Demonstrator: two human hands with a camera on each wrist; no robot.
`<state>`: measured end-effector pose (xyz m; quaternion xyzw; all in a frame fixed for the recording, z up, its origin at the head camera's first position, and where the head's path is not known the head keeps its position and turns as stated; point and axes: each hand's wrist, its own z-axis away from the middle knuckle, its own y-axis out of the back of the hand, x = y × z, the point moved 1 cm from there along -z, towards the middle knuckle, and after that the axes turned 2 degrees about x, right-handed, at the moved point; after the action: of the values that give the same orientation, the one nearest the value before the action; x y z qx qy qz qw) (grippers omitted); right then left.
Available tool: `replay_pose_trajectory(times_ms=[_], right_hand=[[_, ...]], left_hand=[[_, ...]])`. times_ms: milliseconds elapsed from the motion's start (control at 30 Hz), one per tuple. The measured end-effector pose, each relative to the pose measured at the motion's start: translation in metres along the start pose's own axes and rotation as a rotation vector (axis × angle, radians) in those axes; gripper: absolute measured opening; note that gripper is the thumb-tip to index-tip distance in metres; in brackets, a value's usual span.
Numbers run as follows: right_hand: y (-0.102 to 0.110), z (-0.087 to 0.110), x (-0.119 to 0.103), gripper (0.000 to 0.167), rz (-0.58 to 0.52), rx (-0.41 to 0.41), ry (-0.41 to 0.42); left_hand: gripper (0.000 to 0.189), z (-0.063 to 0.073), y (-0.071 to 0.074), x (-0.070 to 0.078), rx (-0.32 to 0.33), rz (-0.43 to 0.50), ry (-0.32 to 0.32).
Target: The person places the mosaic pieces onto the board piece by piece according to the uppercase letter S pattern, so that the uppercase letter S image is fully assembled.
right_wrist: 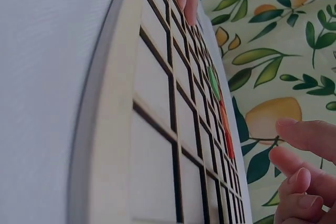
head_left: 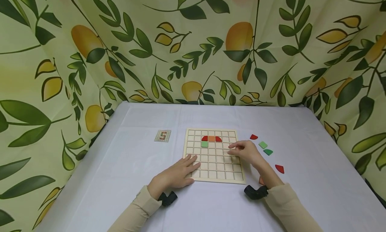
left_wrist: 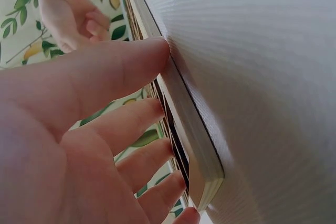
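Resting on the grid board, the left hand lies spread; the right hand (loosely bent, empty) hovers above it.

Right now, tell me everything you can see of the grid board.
The grid board looks square, pale and wooden, with a plain border and dark lines marking out its cells. It lies flat on the white tabletop. Toward its far side, an orange piece sits between two red pieces, with a green square just nearer than the left red one. The left grip rests at its near-left corner; the right grip hovers by its right edge, apparently not touching.
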<state>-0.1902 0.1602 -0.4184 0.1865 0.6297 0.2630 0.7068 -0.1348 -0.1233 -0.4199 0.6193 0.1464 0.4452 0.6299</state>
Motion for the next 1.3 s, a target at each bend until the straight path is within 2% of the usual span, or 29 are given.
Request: replay_pose_trajectory(times_ms=[233, 567, 833, 1033, 1300], right_hand=[[0.011, 0.006, 0.013, 0.034, 0.014, 0.014, -0.070], [0.032, 0.009, 0.031, 0.040, -0.024, 0.026, -0.042], [0.043, 0.009, 0.040, 0.044, 0.025, 0.082, -0.161], [0.051, 0.010, 0.050, 0.046, 0.036, 0.104, -0.214], [0.066, 0.011, 0.065, 0.047, 0.091, 0.150, -0.221]], left_hand=[[0.057, -0.001, -0.002, 0.000, 0.000, 0.008, 0.002], [0.057, -0.002, -0.002, -0.001, 0.007, -0.008, -0.008], [0.057, -0.002, -0.003, -0.001, 0.006, 0.002, -0.002], [0.057, -0.001, -0.002, -0.001, 0.007, 0.003, 0.003], [0.056, 0.000, -0.001, 0.001, 0.004, 0.010, -0.001]])
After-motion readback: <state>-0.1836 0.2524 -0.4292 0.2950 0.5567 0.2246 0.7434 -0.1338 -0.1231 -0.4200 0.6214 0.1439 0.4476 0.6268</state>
